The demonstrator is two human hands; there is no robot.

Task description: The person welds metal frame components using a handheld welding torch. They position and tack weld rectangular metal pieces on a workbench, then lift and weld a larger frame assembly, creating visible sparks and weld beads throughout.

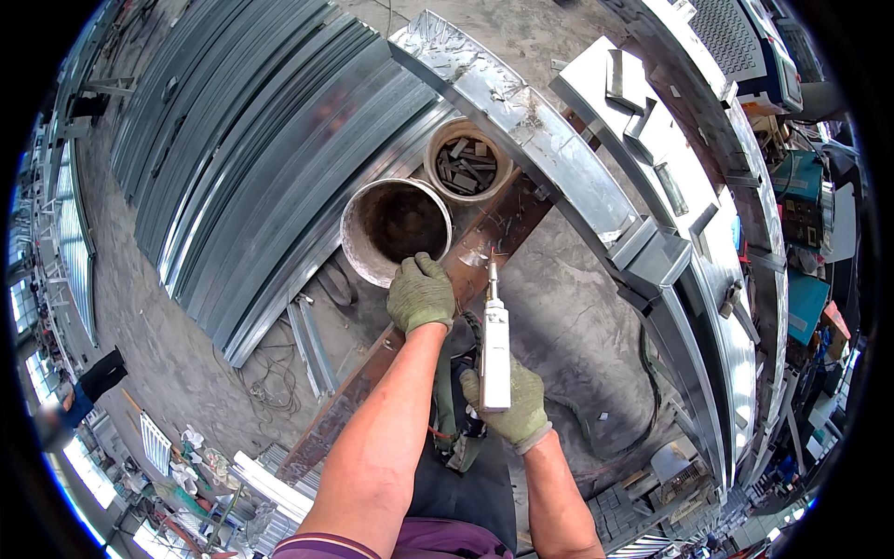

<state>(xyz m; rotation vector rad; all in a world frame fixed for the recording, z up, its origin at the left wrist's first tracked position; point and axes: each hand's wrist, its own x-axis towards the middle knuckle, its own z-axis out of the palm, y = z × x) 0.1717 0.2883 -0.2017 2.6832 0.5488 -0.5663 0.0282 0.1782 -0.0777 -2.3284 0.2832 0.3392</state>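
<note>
Pointing away from the person, the long white tool (496,359) sits in the right hand (517,402), just right of the middle. Its long side runs almost straight up the picture, with the fat end down near the person and the thin metal nose (494,281) up at the far end. The nose tip shows over the rusty brown beam (326,430), but I cannot tell if it touches it. The right hand, in a green glove, is wrapped around the fat end. The left hand (421,296), in a green glove too, has its fingers bent at the near edge of a dirty white bucket (365,238). I cannot tell if they are squeezing it. The bucket's round mouth shows, and it is dark brown inside. Just beside it, up and to the right, is a smaller tub (432,170) with little metal bits (466,166) in it. Long grey metal strips (261,158) lie in a big pile to the left. A wide shiny beam (540,130) is up on the right.
</note>
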